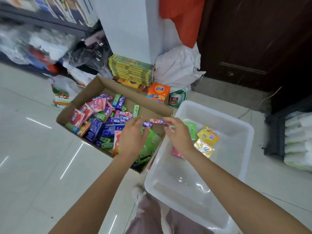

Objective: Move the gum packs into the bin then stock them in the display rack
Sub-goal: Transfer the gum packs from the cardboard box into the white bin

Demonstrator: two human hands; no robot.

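The right hand pinches a slim pink gum pack by its end, while the left hand grips what looks like a small purple pack, both poised over the wall between cardboard box and clear plastic bin. That height suits carrying them across. Most packs lie heaped in the box; only a few rest in the bin.

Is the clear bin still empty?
No, the clear bin already holds a few packs, including two yellow packs near its far end.
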